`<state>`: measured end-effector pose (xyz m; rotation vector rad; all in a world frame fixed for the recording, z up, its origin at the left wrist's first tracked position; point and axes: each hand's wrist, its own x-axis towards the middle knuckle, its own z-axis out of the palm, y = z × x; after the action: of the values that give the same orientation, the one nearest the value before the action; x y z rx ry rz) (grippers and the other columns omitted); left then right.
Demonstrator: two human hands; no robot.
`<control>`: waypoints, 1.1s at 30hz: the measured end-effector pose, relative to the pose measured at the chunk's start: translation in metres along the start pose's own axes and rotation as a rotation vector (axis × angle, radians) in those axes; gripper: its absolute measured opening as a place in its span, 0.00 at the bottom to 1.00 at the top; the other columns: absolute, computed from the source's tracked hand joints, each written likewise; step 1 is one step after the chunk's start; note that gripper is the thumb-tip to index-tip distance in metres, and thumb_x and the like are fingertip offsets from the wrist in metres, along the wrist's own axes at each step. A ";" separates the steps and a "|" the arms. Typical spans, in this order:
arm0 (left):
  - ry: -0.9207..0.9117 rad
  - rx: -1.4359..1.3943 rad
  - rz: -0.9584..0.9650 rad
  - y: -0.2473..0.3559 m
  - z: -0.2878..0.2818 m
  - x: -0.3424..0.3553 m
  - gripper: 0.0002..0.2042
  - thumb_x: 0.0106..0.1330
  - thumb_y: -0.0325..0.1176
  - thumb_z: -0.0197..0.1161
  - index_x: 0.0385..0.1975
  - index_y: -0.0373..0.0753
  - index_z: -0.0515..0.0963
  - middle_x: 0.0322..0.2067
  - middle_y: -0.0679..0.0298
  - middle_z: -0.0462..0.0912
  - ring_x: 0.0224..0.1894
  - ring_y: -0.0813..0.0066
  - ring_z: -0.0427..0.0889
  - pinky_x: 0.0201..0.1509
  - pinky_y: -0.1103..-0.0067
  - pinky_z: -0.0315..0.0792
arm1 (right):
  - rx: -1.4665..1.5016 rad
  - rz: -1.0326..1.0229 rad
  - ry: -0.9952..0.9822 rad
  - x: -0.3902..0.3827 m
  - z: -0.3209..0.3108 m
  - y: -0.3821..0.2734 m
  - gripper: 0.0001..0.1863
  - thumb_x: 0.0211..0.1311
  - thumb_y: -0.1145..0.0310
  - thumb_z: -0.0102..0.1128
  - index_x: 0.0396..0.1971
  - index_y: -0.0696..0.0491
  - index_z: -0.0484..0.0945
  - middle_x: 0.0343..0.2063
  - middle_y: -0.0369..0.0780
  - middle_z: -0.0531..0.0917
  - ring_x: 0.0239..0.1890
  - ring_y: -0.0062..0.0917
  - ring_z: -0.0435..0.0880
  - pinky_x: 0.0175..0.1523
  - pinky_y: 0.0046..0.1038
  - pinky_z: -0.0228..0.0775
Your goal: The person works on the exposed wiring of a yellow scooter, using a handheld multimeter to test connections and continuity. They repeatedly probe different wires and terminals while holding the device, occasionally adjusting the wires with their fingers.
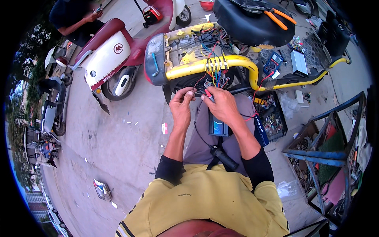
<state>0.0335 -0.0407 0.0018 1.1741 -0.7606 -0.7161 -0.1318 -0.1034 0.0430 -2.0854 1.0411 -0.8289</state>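
Just above my lap, my left hand is closed in a pinch on a thin dark wire that leads up to the scooter. My right hand grips a red test probe close to the left fingertips; its exact contact point is too small to make out. Beyond both hands lies the yellow scooter frame, with bundled wires hanging around its tube. A blue box rests on my lap below the right hand. Nearer to me lies a black handlebar grip with a cable.
A multimeter and a silver controller box sit on the scooter's footboard. Orange-handled pliers lie on the black seat. To the right stand a parts tray and a metal rack. A red-and-white scooter and another person are at left.
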 end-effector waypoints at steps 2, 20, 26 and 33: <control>-0.006 -0.022 -0.021 0.001 0.000 0.000 0.07 0.76 0.27 0.66 0.46 0.32 0.87 0.41 0.61 0.90 0.39 0.79 0.83 0.45 0.80 0.80 | 0.124 0.055 -0.050 -0.001 -0.008 0.004 0.16 0.66 0.59 0.70 0.41 0.57 0.82 0.34 0.50 0.86 0.40 0.53 0.86 0.42 0.48 0.76; -0.124 0.195 0.016 0.024 0.016 -0.004 0.07 0.75 0.26 0.64 0.46 0.31 0.86 0.40 0.62 0.88 0.41 0.78 0.82 0.49 0.78 0.78 | 0.187 0.003 0.061 0.003 0.001 0.020 0.16 0.65 0.58 0.72 0.36 0.58 0.82 0.27 0.52 0.82 0.31 0.50 0.83 0.37 0.42 0.73; -0.108 0.209 0.111 0.013 0.012 -0.008 0.06 0.76 0.28 0.63 0.45 0.33 0.82 0.41 0.65 0.85 0.40 0.80 0.79 0.46 0.81 0.75 | 0.199 -0.011 0.020 0.003 -0.004 0.010 0.18 0.63 0.57 0.70 0.33 0.58 0.80 0.28 0.54 0.83 0.35 0.55 0.83 0.39 0.50 0.73; -0.111 0.237 0.152 0.012 0.025 -0.009 0.06 0.78 0.30 0.62 0.44 0.34 0.80 0.40 0.67 0.83 0.38 0.82 0.75 0.43 0.82 0.72 | 0.346 -0.036 0.112 -0.005 -0.016 0.019 0.17 0.69 0.60 0.64 0.45 0.60 0.84 0.38 0.54 0.83 0.44 0.51 0.85 0.51 0.47 0.75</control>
<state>0.0093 -0.0434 0.0169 1.2813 -1.0383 -0.5792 -0.1543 -0.1125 0.0365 -1.7857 0.8489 -1.0723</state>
